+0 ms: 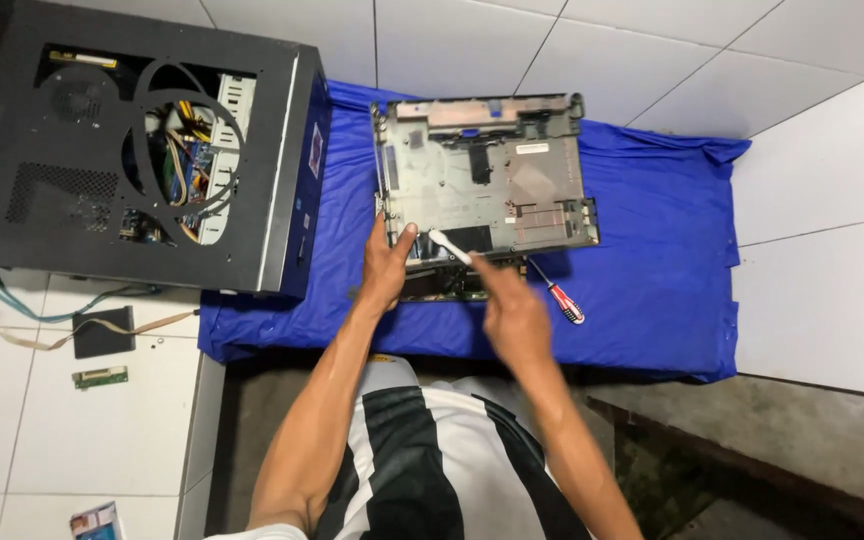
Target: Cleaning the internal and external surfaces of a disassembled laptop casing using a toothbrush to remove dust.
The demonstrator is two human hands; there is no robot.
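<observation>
The cloth [642, 250] is bright blue. On it lies a laptop shell [482, 170] that is grey, with a black rim and brown patches. The right hand [517, 318] holds a white stick [449, 247]. The screwdriver [560, 296] has a red and white handle. The computer case [132, 140] is black, with yellow, blue and red wires inside. The floor tiles [812, 60] are white. The shirt [432, 460] has black and white stripes.

White label [531, 148] on laptop base [422, 190]; maybe sticker.
</observation>
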